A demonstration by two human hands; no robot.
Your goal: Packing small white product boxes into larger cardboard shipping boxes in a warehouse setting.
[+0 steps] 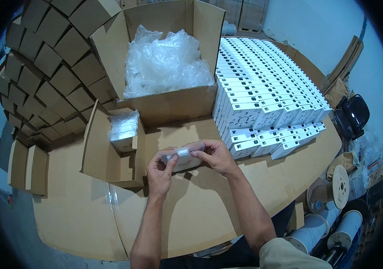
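Observation:
Above the cardboard-covered table, both my hands hold a small flat white box [187, 162] with clear plastic at its top edge. My left hand [159, 175] grips its left side, thumb in front. My right hand [218, 157] pinches the plastic at the right end between thumb and fingers. Just left of my hands stands an open brown carton [95, 150], partly filled with packs in clear plastic [124, 124]; its near part shows bare cardboard. Behind it, a bigger open carton [169, 106] holds a heap of clear plastic bags [164, 62].
Rows of stacked white boxes [245, 114] cover the right rear of the table [200, 219]. Brown cartons [50, 67] are piled high at left, with two narrow ones [37, 170] at the table's left edge. Spools [340, 186] and a black chair [355, 114] stand beyond the right edge.

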